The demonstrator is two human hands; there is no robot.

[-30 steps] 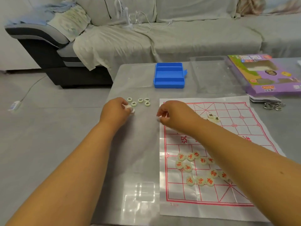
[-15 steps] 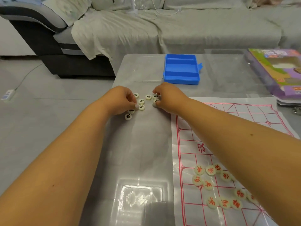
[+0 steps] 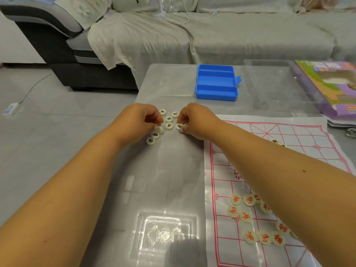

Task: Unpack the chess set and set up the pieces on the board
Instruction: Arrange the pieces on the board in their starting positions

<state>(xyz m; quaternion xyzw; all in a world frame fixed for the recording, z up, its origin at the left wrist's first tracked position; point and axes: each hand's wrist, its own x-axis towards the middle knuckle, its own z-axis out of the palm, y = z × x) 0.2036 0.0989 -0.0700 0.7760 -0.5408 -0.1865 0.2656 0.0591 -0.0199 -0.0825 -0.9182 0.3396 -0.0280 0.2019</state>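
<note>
- My left hand point(image 3: 141, 120) reaches out over the table point(image 3: 173, 180), wrist low, knuckles up, fingers curled down towards the far left part of the tabletop.
- Its thumb and forefinger pinch one pale disc point(image 3: 160, 129); the disc is tilted and touches the table beside the other loose pieces.
- My right hand point(image 3: 194, 120) mirrors it from the other side, forearm crossing the far left corner of the board sheet point(image 3: 327, 147), fingers bent down and inward.
- Its fingertips point(image 3: 181, 130) press at the table around a black-marked piece point(image 3: 179, 126); I cannot tell whether it truly grips that piece or only touches it.
- The black-marked pieces point(image 3: 169, 122) lie in a loose cluster between the two hands, off the sheet, near the table's left edge; two more, point(image 3: 155, 135) and point(image 3: 150, 140), sit just below my left hand.
- The red-marked pieces point(image 3: 250, 216) lie in a heap on the near part of the sheet, partly hidden by my right forearm.
- One or two further pieces point(image 3: 276, 141) show on the sheet just beyond that forearm; their marks are too blurred to read.
- The blue case point(image 3: 215, 93) lies open by the table's far edge, its clear lid point(image 3: 177, 81) flat to its left.
- A purple box point(image 3: 331, 89) rests at the far right corner.
</note>
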